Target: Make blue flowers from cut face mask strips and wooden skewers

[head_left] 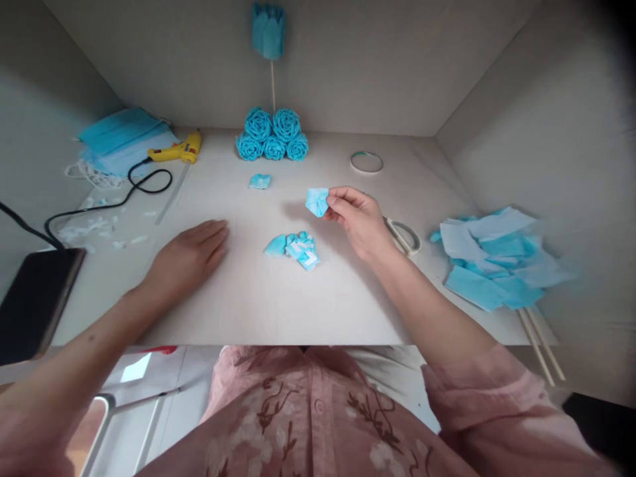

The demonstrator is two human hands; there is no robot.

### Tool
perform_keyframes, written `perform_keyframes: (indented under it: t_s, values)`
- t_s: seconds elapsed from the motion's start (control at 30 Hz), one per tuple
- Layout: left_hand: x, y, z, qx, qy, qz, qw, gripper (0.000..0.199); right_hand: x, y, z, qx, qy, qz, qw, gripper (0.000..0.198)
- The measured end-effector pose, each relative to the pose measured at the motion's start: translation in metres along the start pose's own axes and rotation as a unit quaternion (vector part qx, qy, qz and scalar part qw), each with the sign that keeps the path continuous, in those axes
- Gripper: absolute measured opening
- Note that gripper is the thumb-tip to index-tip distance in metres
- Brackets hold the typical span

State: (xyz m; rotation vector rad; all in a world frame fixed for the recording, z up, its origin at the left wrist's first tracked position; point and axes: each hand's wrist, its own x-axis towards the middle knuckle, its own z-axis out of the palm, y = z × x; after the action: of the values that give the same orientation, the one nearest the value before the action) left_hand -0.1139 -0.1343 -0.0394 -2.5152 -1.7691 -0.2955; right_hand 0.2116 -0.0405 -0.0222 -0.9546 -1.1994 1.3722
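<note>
My right hand (360,218) pinches a small blue fabric petal (317,201) between thumb and fingers, held a little above the table. My left hand (191,255) lies flat on the table with its fingers stretched out, holding nothing. Between the hands, nearer to me, sits a small pile of similar blue petals (301,248), some with white patches. Farther back, a single blue petal (260,181) lies by itself. Scissors (408,237) lie under my right wrist, their blades mostly hidden.
Several rolled blue roses (274,147) are stacked at the back, with a blue flower on a stick (269,33) behind. Blue face masks (124,136), a yellow glue gun (179,149) and a phone (37,298) are left. Tape ring (366,163), fabric scraps (487,255) and sticks (539,348) are right.
</note>
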Motion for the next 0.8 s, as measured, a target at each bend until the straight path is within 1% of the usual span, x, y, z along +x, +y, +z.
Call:
perform_keyframes:
  t_s: [0.1,0.2,0.3,0.37,0.43,0.47,0.53,0.6,0.67,0.8]
  values:
    - [-0.037,-0.020,-0.005,0.035,0.020,-0.057,0.998,0.052,0.000,-0.001,0.000,-0.004,0.005,0.005,1.000,0.009]
    - [-0.064,-0.045,-0.017,0.042,0.031,-0.082,0.995,0.051,0.000,-0.001,0.001,0.006,0.005,0.002,1.000,0.010]
    - [-0.071,-0.060,-0.034,0.065,0.020,-0.105,0.992,0.053,0.001,-0.002,0.002,0.012,0.002,-0.002,1.000,0.011]
    - [-0.063,-0.060,-0.044,0.080,0.051,-0.137,0.986,0.053,0.000,-0.002,0.002,0.008,0.003,0.000,1.000,0.011]
    - [-0.044,-0.052,-0.048,0.071,0.101,-0.157,0.980,0.053,0.000,-0.002,0.002,0.001,0.003,0.003,1.000,0.013]
    - [-0.031,-0.046,-0.048,0.054,0.120,-0.156,0.979,0.053,0.000,-0.002,0.001,-0.001,0.003,0.004,1.000,0.014]
    - [0.001,-0.032,-0.041,0.001,0.133,-0.135,0.982,0.050,-0.001,-0.001,0.001,0.001,-0.001,0.005,1.000,0.018]
    - [0.038,-0.022,-0.028,-0.059,0.124,-0.127,0.982,0.046,-0.001,0.000,0.000,0.005,-0.005,0.007,1.000,0.023]
    - [0.076,-0.018,-0.012,-0.108,0.107,-0.155,0.976,0.045,-0.001,0.001,0.000,0.006,-0.009,0.012,1.000,0.029]
    - [0.138,-0.031,0.016,-0.175,0.067,-0.226,0.956,0.037,-0.001,0.001,0.000,-0.009,-0.022,0.018,1.000,0.034]
